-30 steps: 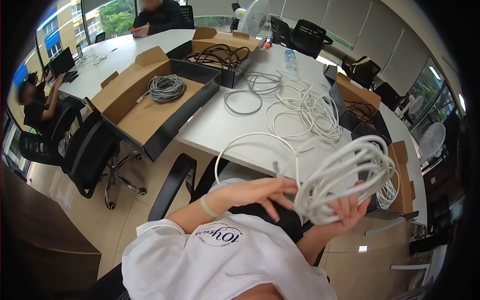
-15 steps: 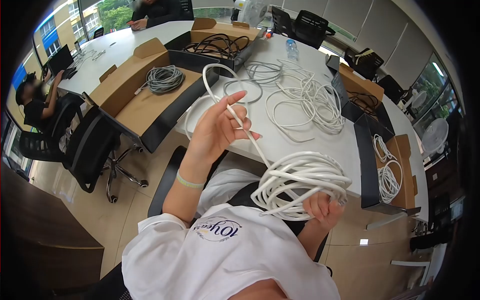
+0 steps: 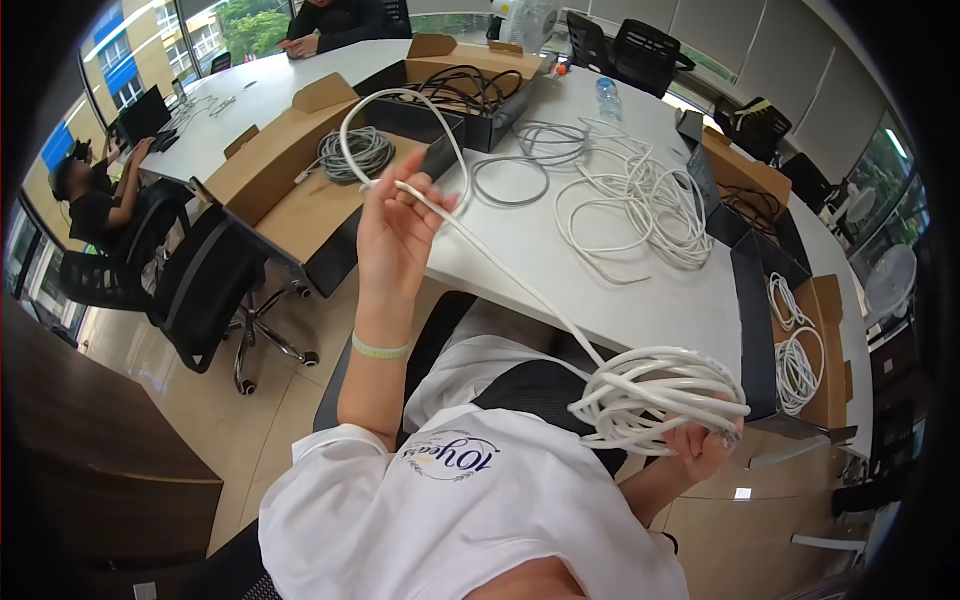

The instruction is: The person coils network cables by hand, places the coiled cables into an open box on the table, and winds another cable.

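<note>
A thick white cable (image 3: pixel 520 273) runs in a straight stretch between my hands. My left hand (image 3: pixel 398 225) is raised at the table's near edge, its fingers closed around the strand. Beyond those fingers the cable rises in a large loop (image 3: pixel 352 120) in front of the open box. Low on the right, my right hand (image 3: pixel 697 447) grips the wound coil (image 3: pixel 650 390) of the same cable at its lower right side. A clear connector end (image 3: pixel 733 438) pokes out beside the right-hand fingers. The coil hangs above my lap, off the table.
White cables (image 3: pixel 645 200) and a grey cable (image 3: pixel 510 182) lie loosely on the table (image 3: pixel 590 300). Open boxes hold a grey coil (image 3: pixel 355 155), black cables (image 3: pixel 465 90) and white coils (image 3: pixel 797 370). A bottle (image 3: pixel 607 98) stands farther back. Two other people sit beyond, on the left.
My left hand has moved left with the strand, and my right hand has moved right and down with the coil. The stretch between them is longer. The view has shifted slightly.
</note>
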`<move>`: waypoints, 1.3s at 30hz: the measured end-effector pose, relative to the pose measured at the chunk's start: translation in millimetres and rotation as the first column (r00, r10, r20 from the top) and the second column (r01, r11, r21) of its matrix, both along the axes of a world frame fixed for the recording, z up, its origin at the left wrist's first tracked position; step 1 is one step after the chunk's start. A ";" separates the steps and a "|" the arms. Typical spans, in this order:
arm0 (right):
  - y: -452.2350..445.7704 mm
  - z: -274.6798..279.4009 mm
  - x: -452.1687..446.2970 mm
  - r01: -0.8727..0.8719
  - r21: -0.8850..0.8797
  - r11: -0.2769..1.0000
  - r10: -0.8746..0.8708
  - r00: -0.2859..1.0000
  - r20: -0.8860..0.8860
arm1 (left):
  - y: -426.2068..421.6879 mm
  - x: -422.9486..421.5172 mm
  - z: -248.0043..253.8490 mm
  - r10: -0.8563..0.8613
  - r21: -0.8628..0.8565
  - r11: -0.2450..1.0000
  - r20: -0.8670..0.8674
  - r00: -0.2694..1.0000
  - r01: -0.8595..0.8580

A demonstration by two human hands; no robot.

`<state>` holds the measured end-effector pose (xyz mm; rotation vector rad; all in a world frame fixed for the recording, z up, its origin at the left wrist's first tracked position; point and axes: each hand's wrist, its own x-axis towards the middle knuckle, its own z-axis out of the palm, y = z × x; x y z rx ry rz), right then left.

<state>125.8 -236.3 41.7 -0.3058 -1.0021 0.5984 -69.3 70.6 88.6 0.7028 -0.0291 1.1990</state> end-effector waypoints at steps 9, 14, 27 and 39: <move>-6.9 -11.1 19.8 0.690 -0.158 0.706 -0.676 0.724 0.140 | -9.6 -17.9 8.5 -0.190 0.210 0.933 -0.399 0.897 0.291; 10.2 0.6 19.0 0.707 -0.005 0.707 -0.535 0.540 0.650 | -39.4 0.6 23.1 -0.082 0.420 0.776 -0.671 0.737 0.470; 60.8 38.0 -44.0 0.407 -0.092 0.909 -0.121 0.469 0.875 | -75.0 69.6 9.9 0.154 0.591 0.733 -0.628 0.763 0.338; 84.7 24.0 -51.1 0.214 -0.329 0.920 0.222 0.408 0.886 | -68.8 86.4 28.3 0.234 0.577 0.795 -0.577 0.782 0.188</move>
